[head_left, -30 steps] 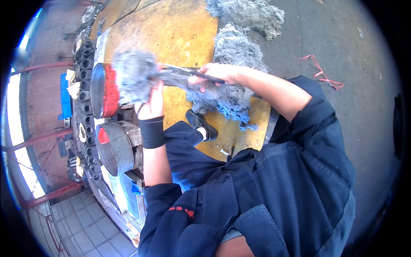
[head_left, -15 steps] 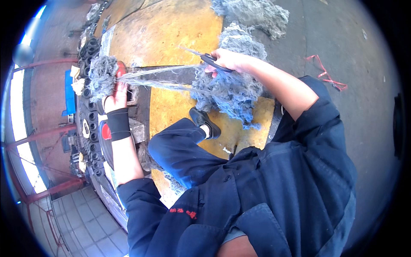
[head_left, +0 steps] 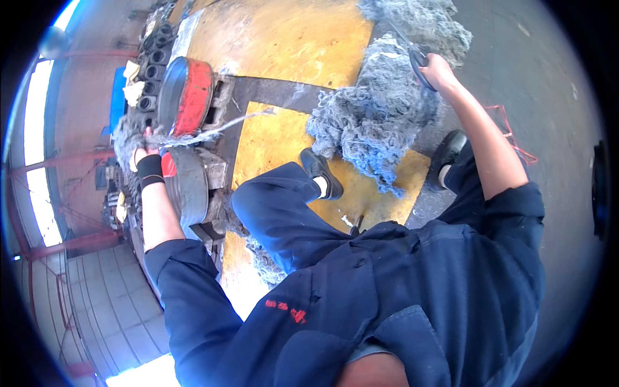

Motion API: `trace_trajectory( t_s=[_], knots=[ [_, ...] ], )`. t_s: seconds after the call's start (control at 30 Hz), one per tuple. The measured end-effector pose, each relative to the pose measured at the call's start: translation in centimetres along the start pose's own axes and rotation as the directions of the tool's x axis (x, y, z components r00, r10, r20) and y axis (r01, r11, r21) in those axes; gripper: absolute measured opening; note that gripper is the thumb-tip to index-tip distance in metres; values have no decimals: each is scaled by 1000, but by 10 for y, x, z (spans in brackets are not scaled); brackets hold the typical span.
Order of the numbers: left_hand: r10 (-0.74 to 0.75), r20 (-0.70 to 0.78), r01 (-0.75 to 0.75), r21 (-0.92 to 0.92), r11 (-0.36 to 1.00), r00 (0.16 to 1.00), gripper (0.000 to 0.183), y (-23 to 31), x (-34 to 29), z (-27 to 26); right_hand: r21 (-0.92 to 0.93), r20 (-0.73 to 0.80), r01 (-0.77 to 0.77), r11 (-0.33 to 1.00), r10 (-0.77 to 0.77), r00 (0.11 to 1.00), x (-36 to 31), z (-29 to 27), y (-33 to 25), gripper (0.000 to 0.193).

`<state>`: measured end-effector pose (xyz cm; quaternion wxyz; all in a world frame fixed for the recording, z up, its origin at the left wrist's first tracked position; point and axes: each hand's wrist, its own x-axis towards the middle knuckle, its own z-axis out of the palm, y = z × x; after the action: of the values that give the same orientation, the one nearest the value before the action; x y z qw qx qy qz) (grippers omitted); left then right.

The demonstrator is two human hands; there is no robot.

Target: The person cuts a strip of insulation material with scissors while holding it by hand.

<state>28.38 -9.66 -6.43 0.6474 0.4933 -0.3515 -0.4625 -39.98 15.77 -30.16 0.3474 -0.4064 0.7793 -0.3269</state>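
Observation:
My left hand (head_left: 140, 155), with a black band on the wrist, reaches out at the left and grips a tuft of grey fibre (head_left: 131, 133). A loose strand (head_left: 216, 133) trails from the tuft to the right, its far end hanging free. At the upper right, my right hand (head_left: 438, 72) is closed round the black handles of scissors (head_left: 418, 61), with the blades pointing up and left. Below and left of the scissors lies a large heap of grey-blue tangled fibre (head_left: 364, 119). Parts of my left fingers are hidden by the tuft.
Two round drums stand by my left arm: one with a red side (head_left: 195, 97), one dark (head_left: 189, 184). Dark rings (head_left: 149, 87) line up beyond them. Yellow boards (head_left: 277, 42) cover part of the floor. More fibre (head_left: 432, 26) lies far right, a red strap (head_left: 506, 132) nearer.
The strands stretched between my hands have come apart from the right side. My left hand has moved further left with the tuft; my right hand has swung right and up with the scissors.

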Motion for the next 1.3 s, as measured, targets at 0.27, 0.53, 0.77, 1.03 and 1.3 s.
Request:
trace_trajectory(
  t_s=[0.27,0.53,0.77,1.03,1.3],
  knots=[
    [-179,138,170,77,982,974,31,-25,-104,127,303,177,196,932,-258,950,-30,50,-87,53],
    [-383,557,485,-40,874,737,33,-102,-237,238,614,427,114,781,-450,784,-59,83,-128,77],
    [-189,552,249,-34,968,812,36,-129,-238,268,716,521,-109,690,-423,741,-57,73,-105,42],
    [27,997,-980,-74,186,-70,11,-171,-133,134,768,315,17,640,-401,860,-37,40,-98,36],
    [-462,877,-126,477,870,131,45,-198,-284,198,763,200,-20,646,-207,958,-25,55,-92,15]
  ],
)
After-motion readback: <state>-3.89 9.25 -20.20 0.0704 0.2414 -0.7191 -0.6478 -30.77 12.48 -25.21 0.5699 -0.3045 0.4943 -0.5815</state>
